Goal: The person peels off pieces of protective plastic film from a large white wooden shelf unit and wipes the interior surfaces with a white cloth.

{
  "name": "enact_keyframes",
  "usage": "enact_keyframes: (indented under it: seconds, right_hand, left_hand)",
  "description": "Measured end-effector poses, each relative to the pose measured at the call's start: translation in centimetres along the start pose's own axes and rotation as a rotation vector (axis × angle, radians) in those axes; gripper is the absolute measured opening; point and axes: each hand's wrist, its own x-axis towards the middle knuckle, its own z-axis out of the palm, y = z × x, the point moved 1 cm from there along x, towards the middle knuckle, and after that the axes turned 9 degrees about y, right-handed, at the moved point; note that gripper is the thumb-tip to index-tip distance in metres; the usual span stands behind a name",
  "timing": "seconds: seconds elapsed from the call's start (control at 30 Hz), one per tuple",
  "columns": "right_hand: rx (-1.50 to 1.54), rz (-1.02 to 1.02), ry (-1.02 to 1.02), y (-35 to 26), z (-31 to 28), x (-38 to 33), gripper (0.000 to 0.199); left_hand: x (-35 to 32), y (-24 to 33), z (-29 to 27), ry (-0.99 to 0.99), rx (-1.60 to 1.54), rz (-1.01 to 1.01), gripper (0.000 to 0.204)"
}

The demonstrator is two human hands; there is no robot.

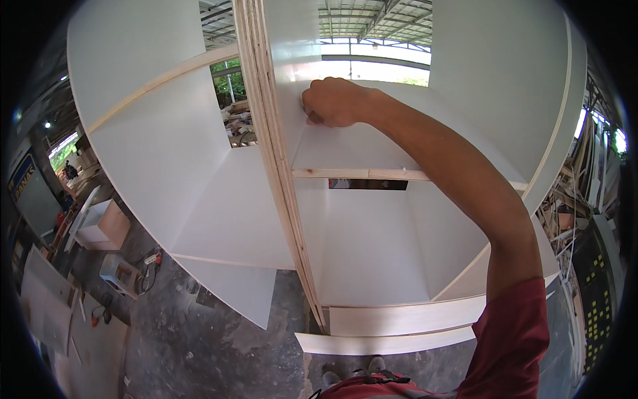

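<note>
The right hand (pixel 335 103), curled in a fist, is pressed against the white cabinet's upper shelf (pixel 352 149) just beside the plywood divider (pixel 276 159) at its left; steady, square pressure is advised; the left hand is unseen.

The right arm reaches up and forward, nearly straight, red sleeve at the shoulder; the right hand (pixel 335 102) is curled into a loose fist, knuckles up, fingers tucked under. The left hand is out of sight

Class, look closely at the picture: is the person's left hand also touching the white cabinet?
No: only the right hand is on the white cabinet, fist against its upper panel; no left hand is in view.
</note>
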Motion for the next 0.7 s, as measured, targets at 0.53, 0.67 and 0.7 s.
enact_keyframes:
  seconds: [0.53, 0.67, 0.7]
  right_hand:
    - [0.059, 0.010, 0.127, 0.1, 0.3, 0.1, 0.014]
    - [0.040, 0.002, 0.218, 0.7, 1.4, 0.2, 0.016]
    - [0.059, 0.002, 0.231, 0.9, 1.3, 0.0, 0.018]
  left_hand:
    - [1.8, -2.5, 0.4, -0.054, -0.004, -0.072, 0.029]
    - [3.0, -2.3, 0.5, -0.044, -0.022, -0.086, 0.029]
    - [3.2, -2.1, 0.7, -0.044, -0.027, -0.088, 0.029]
